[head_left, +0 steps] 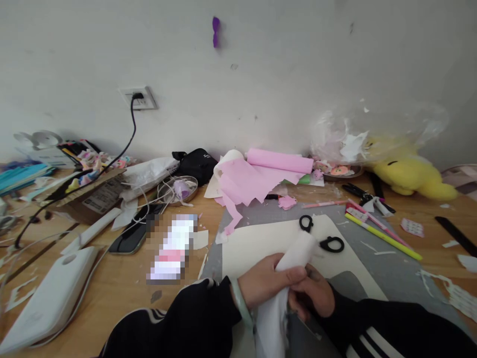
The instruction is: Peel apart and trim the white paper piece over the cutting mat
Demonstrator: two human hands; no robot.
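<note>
Scissors (325,244) with black handles lie on the cream sheet (257,238), just beyond the white roll (296,253), which hides their blades. This roll passes through the left hand (263,281), clamped on it; the right hand (316,293) is beside, its grip I cannot tell. The roll is smooth, tube-like above, creased below.

place: craft desk (122,286), seemingly at home | signs: scissors (324,243), pink paper roll (279,160), yellow plush toy (404,176), wall socket (149,98)

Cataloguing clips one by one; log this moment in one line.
left hand: gripping white roll | right hand: at its side, grip unclear | black-handled scissors: on cream sheet | pink paper: toward wall
</note>
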